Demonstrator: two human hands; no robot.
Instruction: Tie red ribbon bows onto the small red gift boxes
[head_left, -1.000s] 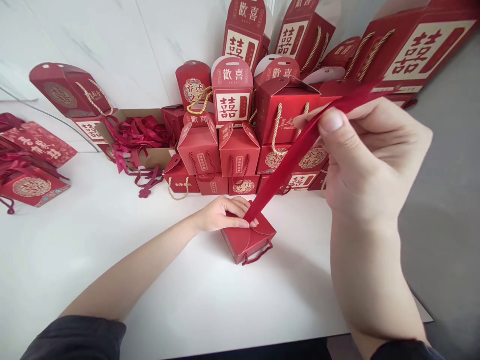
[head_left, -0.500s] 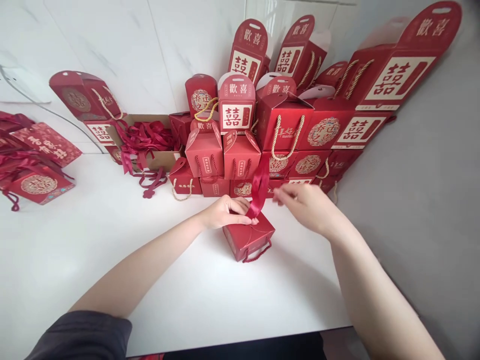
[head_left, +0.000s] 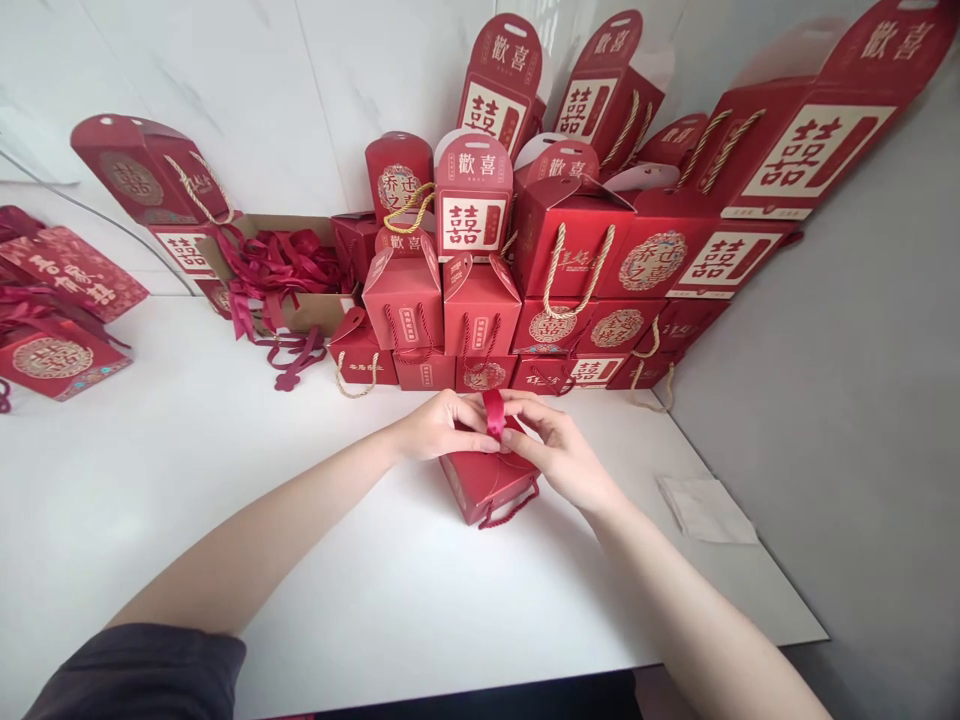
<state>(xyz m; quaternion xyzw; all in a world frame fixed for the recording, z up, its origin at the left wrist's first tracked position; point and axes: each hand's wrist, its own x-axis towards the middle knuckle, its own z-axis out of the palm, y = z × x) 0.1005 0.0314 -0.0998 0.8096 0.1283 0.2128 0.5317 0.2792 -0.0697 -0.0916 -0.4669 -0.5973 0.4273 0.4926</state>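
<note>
A small red gift box (head_left: 480,485) with a dark red cord handle sits on the white table in front of me. Over its top, a loop of red ribbon (head_left: 493,412) rises between my two hands. My left hand (head_left: 448,425) lies on the left of the box top, its thumb and fingers closed at the ribbon's base. From the other side, my right hand (head_left: 551,447) pinches the ribbon with thumb and fingertips. The ribbon's lower end is hidden under the fingers.
Stacked red gift boxes (head_left: 577,240) stand along the back wall. Left of them, a cardboard box (head_left: 311,313) holds a heap of red ribbons (head_left: 289,262). More red boxes (head_left: 60,360) sit at the far left. A folded white cloth or tissue (head_left: 707,508) lies near the table's right edge.
My right hand has come in from the right to the box top and pinches the ribbon. The ribbon, formerly a long upright strip, now forms a short loop. My left hand stays put.
</note>
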